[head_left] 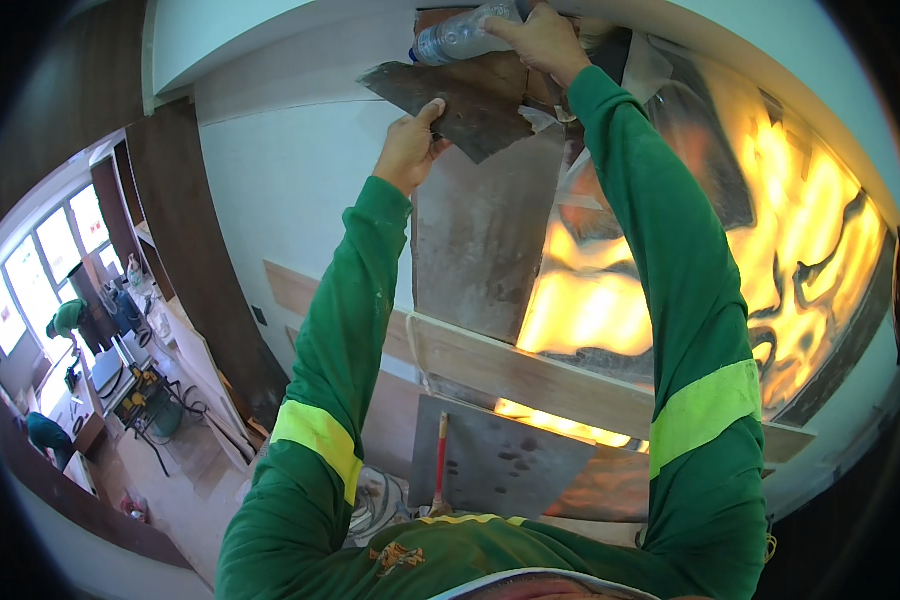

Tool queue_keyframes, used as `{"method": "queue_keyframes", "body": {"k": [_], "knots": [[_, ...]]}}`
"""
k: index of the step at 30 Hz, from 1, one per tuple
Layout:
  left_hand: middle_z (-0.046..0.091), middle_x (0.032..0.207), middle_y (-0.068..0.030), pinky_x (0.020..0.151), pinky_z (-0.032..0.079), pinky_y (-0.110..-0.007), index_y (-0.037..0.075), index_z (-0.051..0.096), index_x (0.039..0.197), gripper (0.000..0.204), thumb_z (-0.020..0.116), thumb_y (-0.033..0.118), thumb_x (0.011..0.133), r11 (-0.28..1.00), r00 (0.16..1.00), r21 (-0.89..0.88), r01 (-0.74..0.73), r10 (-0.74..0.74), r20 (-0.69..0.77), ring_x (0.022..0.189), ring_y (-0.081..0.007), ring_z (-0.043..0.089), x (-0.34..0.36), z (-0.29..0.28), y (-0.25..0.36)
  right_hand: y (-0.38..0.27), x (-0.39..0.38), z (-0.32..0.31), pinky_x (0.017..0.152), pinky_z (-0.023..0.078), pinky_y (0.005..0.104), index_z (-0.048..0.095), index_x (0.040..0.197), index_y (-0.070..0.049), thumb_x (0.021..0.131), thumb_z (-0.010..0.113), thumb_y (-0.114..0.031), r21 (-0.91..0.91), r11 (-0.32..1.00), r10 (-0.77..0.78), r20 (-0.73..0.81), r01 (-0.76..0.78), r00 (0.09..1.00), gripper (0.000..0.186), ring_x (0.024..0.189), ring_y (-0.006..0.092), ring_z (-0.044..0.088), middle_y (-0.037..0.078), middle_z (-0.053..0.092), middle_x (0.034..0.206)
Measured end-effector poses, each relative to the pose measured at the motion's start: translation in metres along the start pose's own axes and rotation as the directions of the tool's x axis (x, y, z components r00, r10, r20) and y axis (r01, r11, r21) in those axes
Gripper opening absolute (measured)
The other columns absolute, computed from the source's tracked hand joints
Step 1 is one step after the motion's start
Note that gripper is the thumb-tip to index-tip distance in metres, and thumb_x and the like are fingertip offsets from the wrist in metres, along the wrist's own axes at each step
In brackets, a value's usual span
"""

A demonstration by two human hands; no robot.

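Up high in front of me, my left hand [410,148] is closed on the lower edge of a thin, dark brown sheet [470,105], its thumb on the visible face. The sheet is angular with pointed corners and is held tilted. My right hand [542,42] grips a clear plastic bottle [462,36] by its right end. The bottle lies almost level, its blue cap pointing left, just above the sheet. Whether anything runs out of it I cannot tell. Behind the sheet, a grey-brown panel [482,240] is set upright on the wall.
A glowing yellow, marble-like panel [600,310] fills the wall to the right. A wooden ledge [530,350] crosses below, above a grey board [505,455] and a red-handled tool [441,455]. At far left, two people in green work near a machine on a stand [145,390].
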State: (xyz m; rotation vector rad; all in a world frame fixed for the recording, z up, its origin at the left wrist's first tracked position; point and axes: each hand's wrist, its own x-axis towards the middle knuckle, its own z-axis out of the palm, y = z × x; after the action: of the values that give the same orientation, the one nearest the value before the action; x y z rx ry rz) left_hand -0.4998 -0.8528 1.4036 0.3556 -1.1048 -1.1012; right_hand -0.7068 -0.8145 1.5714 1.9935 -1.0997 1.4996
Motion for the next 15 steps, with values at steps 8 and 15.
{"method": "queue_keyframes", "body": {"k": [8,15], "knots": [[0.072,0.096,-0.0079,0.062,0.058,-0.029,0.0,0.063,0.11,0.026,0.073,0.021,0.098,0.999,1.0,0.032,0.007,-0.006,-0.026,0.077,-0.0161,0.068,0.01,0.003,0.01,0.007,-0.018,-0.024,0.095,0.055,0.0461,0.062,0.123,0.016,0.083,0.075,-0.054,0.021,0.999,-0.049,-0.002,0.049,0.999,0.082,0.111,0.044,0.069,0.034,0.069,0.118],[0.071,0.097,-0.0075,0.058,0.057,-0.023,-0.001,0.064,0.111,0.026,0.073,0.019,0.098,1.0,1.0,0.0,0.009,-0.009,-0.003,0.075,-0.0144,0.067,0.012,0.005,0.004,0.047,-0.023,-0.075,0.068,0.054,0.0425,0.063,0.12,0.011,0.083,0.077,-0.049,-0.06,0.99,-0.119,0.105,0.126,0.987,0.073,0.072,0.0318,0.069,0.022,0.07,0.084]]}}
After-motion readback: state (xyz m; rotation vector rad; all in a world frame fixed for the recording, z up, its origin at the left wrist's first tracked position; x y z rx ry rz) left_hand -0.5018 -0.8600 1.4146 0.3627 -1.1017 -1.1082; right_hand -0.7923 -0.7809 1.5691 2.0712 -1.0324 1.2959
